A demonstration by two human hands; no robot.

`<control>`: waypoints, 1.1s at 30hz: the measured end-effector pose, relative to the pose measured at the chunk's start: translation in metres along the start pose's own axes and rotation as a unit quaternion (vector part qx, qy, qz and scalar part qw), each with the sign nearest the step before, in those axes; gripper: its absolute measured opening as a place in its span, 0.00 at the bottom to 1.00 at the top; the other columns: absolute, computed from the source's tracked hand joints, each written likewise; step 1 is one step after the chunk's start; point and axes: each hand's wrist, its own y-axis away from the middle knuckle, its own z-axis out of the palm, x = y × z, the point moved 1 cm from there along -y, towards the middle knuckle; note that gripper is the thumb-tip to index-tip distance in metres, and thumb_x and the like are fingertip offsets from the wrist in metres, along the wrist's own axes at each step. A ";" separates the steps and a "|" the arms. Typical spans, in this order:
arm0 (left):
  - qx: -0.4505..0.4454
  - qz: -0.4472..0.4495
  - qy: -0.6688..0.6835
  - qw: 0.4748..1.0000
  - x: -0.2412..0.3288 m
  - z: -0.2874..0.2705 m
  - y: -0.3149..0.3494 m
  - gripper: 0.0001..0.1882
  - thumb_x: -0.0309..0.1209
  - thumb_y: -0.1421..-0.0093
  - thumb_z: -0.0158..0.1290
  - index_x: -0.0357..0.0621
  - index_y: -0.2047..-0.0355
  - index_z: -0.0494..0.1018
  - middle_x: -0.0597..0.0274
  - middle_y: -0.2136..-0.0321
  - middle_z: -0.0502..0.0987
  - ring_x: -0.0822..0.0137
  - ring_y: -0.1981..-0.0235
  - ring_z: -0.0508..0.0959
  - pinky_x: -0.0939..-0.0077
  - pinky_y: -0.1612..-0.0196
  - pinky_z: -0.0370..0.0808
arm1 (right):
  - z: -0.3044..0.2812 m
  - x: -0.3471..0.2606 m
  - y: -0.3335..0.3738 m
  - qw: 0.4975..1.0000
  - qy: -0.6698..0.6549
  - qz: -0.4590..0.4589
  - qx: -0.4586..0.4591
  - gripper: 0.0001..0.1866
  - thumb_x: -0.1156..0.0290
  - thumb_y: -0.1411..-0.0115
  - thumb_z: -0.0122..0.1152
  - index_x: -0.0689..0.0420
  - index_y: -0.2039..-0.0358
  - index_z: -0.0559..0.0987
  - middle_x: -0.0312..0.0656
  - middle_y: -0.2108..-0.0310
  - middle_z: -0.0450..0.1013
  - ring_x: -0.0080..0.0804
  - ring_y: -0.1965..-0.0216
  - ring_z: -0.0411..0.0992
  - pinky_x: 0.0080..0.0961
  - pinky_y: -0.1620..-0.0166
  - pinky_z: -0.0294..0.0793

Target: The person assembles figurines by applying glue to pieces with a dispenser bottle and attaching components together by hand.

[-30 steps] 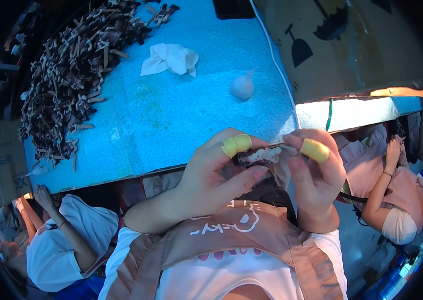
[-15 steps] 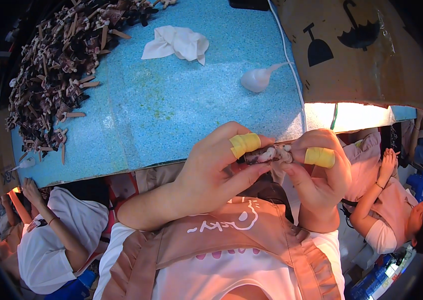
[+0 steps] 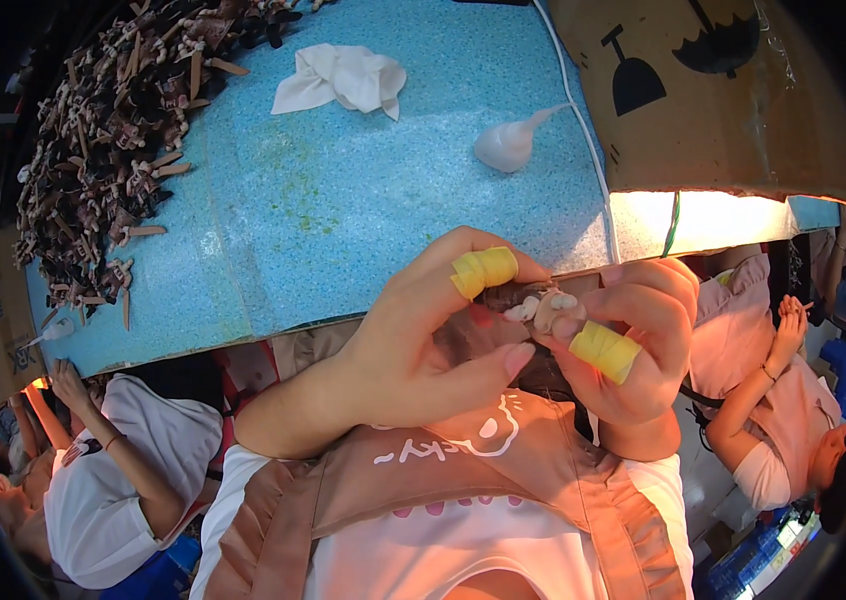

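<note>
Over the near edge of the table, both my hands hold one small figurine (image 3: pixel 549 308) with pale, rounded parts and a darker brown body. My left hand (image 3: pixel 413 335) grips its dark end between thumb and forefinger, hiding much of that side. On the pale end are the bent fingers of my right hand (image 3: pixel 633 345), the thumb pressed against it. Yellow tape wraps a finger on each hand. A large pile of similar small brown and black figures (image 3: pixel 108 150), with flat tan pieces sticking out, covers the far left of the table.
On the blue table (image 3: pixel 243 240) lie a crumpled white cloth (image 3: pixel 343 80) and a white squeeze bottle (image 3: pixel 505 147) with a thin nozzle. A white cable (image 3: pixel 588 150) runs beside a cardboard box (image 3: pixel 713 130) at right. Co-workers sit on both sides.
My right hand has turned and curled its fingers round the figurine, showing more of its pale end. My left thumb has shifted slightly. The co-worker at right has moved a hand.
</note>
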 end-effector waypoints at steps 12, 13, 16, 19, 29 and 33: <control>0.024 0.084 -0.115 0.990 -0.003 0.004 -0.004 0.16 0.25 0.54 0.52 0.35 0.62 0.69 0.48 0.59 0.68 0.60 0.61 0.72 0.72 0.59 0.70 | 0.008 0.004 0.013 0.945 -0.254 0.201 -0.052 0.13 0.81 0.61 0.62 0.63 0.71 0.74 0.50 0.64 0.69 0.45 0.60 0.68 0.37 0.54 0.69; 0.039 0.099 -0.136 0.985 -0.003 0.005 -0.004 0.16 0.23 0.55 0.52 0.35 0.64 0.70 0.47 0.60 0.69 0.59 0.63 0.74 0.72 0.61 0.72 | 0.009 0.004 0.014 0.942 -0.255 0.213 -0.051 0.13 0.82 0.61 0.62 0.62 0.71 0.74 0.49 0.64 0.69 0.45 0.59 0.68 0.37 0.53 0.69; 0.049 0.116 -0.168 0.978 -0.001 0.009 -0.004 0.16 0.21 0.58 0.51 0.36 0.65 0.71 0.48 0.62 0.71 0.58 0.64 0.74 0.72 0.62 0.73 | 0.008 0.002 0.012 0.936 -0.244 0.241 -0.075 0.12 0.82 0.61 0.62 0.62 0.72 0.73 0.47 0.65 0.69 0.44 0.59 0.69 0.35 0.54 0.69; 0.059 0.114 -0.191 0.973 -0.006 0.013 -0.003 0.16 0.20 0.59 0.51 0.35 0.66 0.71 0.49 0.63 0.71 0.61 0.65 0.74 0.73 0.62 0.72 | 0.007 0.001 0.010 0.928 -0.243 0.265 -0.096 0.11 0.83 0.60 0.60 0.62 0.73 0.73 0.46 0.65 0.69 0.43 0.59 0.69 0.34 0.55 0.69; 0.070 -0.158 0.350 0.921 0.007 0.017 0.006 0.25 0.23 0.42 0.49 0.36 0.45 0.57 0.57 0.59 0.71 0.73 0.61 0.71 0.82 0.59 0.70 | 0.014 -0.005 0.014 0.971 -0.168 0.166 -0.031 0.28 0.77 0.62 0.68 0.65 0.57 0.72 0.48 0.61 0.66 0.35 0.66 0.69 0.25 0.66 0.71; -0.002 -0.203 0.210 0.956 0.013 0.003 0.007 0.32 0.22 0.44 0.52 0.38 0.41 0.51 0.57 0.57 0.70 0.72 0.58 0.71 0.79 0.56 0.70 | 0.013 -0.002 0.017 0.953 -0.212 0.209 -0.063 0.33 0.75 0.64 0.69 0.67 0.54 0.70 0.48 0.58 0.63 0.34 0.64 0.67 0.26 0.62 0.70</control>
